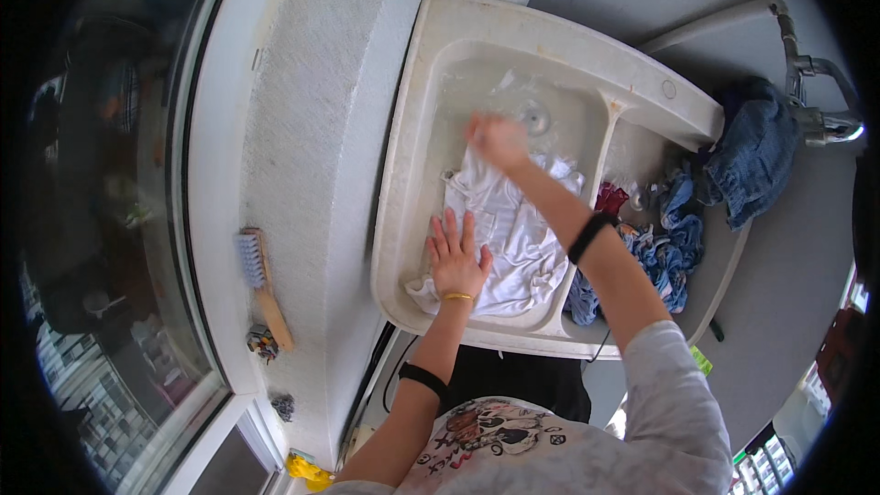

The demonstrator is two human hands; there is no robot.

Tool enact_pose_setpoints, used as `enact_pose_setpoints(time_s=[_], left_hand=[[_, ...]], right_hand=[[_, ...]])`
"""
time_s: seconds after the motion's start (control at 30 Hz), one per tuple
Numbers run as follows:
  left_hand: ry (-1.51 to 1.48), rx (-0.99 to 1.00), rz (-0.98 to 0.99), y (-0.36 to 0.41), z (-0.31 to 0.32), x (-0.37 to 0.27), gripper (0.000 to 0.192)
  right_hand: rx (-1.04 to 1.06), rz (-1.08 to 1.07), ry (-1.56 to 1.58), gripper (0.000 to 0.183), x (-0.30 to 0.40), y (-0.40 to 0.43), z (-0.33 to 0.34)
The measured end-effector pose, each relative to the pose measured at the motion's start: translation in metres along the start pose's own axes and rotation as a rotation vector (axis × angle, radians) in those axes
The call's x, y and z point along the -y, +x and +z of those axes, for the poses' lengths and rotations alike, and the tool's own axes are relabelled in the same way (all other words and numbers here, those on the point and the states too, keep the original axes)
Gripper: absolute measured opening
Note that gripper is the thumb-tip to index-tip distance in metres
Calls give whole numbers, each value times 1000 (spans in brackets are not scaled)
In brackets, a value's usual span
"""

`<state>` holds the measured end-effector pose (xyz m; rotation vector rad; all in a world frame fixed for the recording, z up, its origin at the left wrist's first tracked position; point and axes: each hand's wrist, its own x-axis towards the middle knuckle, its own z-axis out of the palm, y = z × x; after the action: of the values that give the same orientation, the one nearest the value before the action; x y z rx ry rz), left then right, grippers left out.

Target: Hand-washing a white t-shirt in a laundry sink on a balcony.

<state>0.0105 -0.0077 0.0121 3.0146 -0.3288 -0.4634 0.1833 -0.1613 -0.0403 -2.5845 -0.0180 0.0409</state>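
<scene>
A wet white garment (515, 240) lies spread over the sloping floor of the left basin of a pale laundry sink (392, 220). My left hand (457, 265) rests flat on its left side, fingers spread. Farther up, my right hand (496, 139) is motion-blurred at the garment's far edge, close to the metal drain (534, 118); its fingers look curled, but whether they grip cloth cannot be told. Shallow water stands around the drain.
Crumpled blue clothes (670, 247) and a dark red cloth (610, 198) lie in the right basin. Denim (753, 151) hangs over the sink's rim below a metal faucet (825, 125). A wooden-handled scrub brush (265, 289) lies on the ledge at left, beside a window.
</scene>
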Motion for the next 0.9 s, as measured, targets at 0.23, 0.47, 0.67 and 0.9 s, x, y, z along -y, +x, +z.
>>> enact_pose_setpoints(time_s=[0.23, 0.47, 0.67, 0.9], left_hand=[[-24, 18, 11, 2, 1, -4, 70], [-34, 77, 4, 0, -1, -1, 64], [-66, 21, 18, 5, 1, -5, 62], [-43, 25, -3, 0, 1, -2, 68]], right_hand=[[-193, -91, -151, 20, 7, -7, 10], [-31, -182, 133, 11, 40, -120, -10], [-191, -231, 77, 15, 26, -81, 15], [88, -128, -25, 14, 13, -19, 16]])
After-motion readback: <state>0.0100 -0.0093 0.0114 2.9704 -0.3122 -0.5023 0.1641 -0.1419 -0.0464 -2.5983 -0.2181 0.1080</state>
